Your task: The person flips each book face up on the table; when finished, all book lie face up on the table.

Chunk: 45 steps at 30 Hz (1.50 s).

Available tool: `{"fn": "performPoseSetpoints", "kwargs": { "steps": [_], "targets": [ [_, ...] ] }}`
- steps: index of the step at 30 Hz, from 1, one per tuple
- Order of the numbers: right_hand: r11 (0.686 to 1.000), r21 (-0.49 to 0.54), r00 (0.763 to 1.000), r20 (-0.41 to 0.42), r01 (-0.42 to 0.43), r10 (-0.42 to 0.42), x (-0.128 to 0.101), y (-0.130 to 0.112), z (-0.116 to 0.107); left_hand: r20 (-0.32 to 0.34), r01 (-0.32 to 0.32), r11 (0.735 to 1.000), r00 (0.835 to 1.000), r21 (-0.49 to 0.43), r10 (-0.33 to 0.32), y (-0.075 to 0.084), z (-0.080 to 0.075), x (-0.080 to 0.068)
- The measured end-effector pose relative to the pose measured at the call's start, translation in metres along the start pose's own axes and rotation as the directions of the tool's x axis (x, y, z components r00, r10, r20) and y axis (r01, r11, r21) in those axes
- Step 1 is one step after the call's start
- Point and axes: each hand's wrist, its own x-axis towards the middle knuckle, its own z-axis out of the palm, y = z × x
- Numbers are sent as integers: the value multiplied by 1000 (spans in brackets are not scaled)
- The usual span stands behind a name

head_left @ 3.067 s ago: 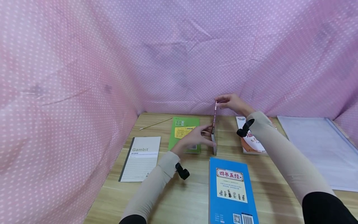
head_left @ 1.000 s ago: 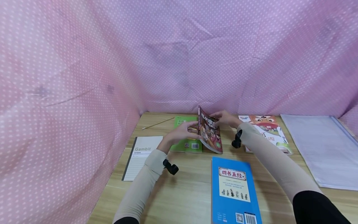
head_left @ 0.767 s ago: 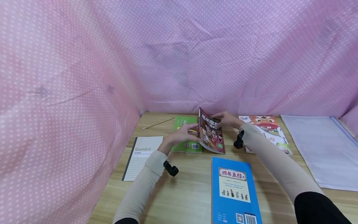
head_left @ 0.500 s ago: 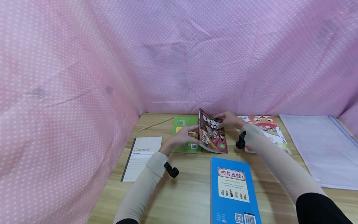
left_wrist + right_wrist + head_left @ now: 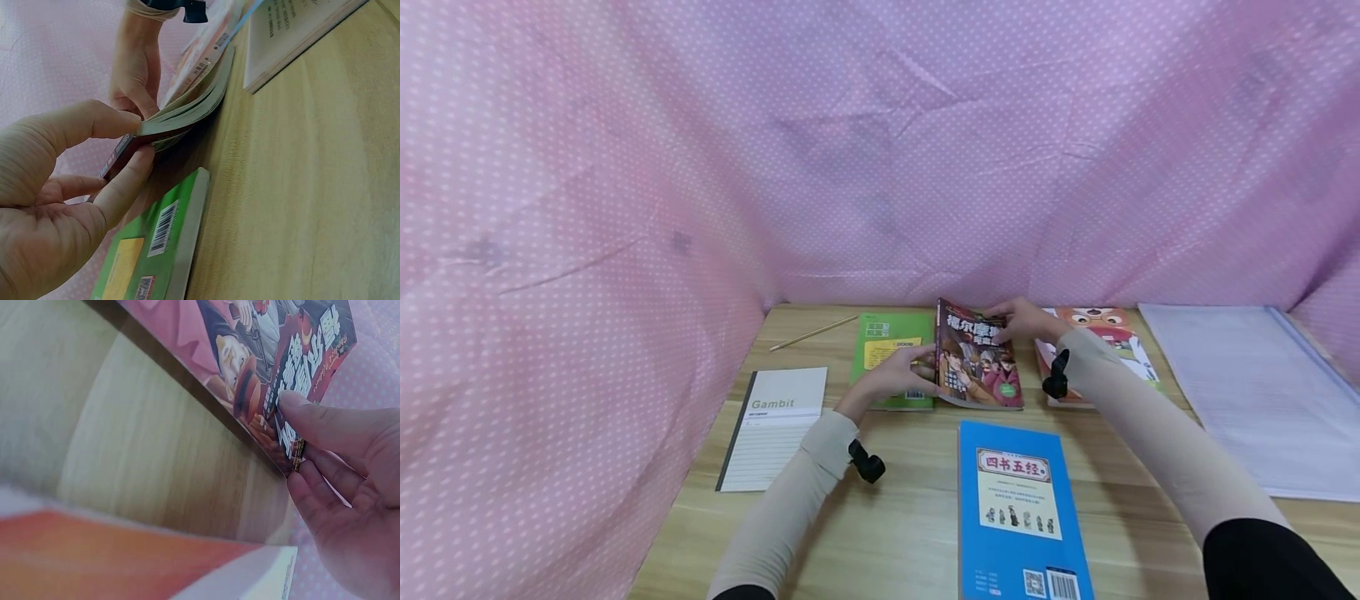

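Observation:
A dark red comic-style book (image 5: 973, 367) with its illustrated cover up tilts over the table between both hands, its left spine edge raised. My left hand (image 5: 895, 377) pinches that spine; in the left wrist view the thumb (image 5: 100, 122) lies on top and the fingers beneath, with the pages bowed. At the book's far right corner my right hand (image 5: 1026, 321) pinches the edge, its thumb (image 5: 319, 422) on the cover in the right wrist view. A green book (image 5: 868, 329) lies flat just left of the held book, partly behind my left hand.
A Gambit notebook (image 5: 778, 429) and a pencil (image 5: 812, 332) lie at left. Nearest the front is a blue book (image 5: 1022, 500). An orange-and-white book (image 5: 1101, 321) sits under my right forearm, beside a translucent zip folder (image 5: 1240, 392). A pink dotted cloth (image 5: 880, 167) hangs behind the table (image 5: 887, 517).
The dark red book stood upright with its spine showing; it has since been tipped down toward flat, cover up. Both hands lowered with it and keep their hold.

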Motion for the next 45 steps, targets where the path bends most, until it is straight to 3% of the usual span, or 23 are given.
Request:
{"fn": "performPoseSetpoints", "kwargs": {
  "steps": [13, 24, 36, 45],
  "targets": [
    [999, -26, 1000, -10, -27, 27, -9, 7, -7, -26, 41, 999, 999, -1, -41, -8, 7, 8],
    [998, -27, 999, -5, -50, 50, -10, 8, -9, -41, 39, 999, 998, -13, -40, -10, 14, 11],
    [995, -49, 996, -31, -88, 87, -9, 8, -9, -78, 57, 998, 995, 15, -56, -8, 19, 15],
    [993, -64, 995, -43, -97, 94, -5, 10, -11, -109, 63, 994, 993, 90, -53, -4, 20, 16]
  ]
}}
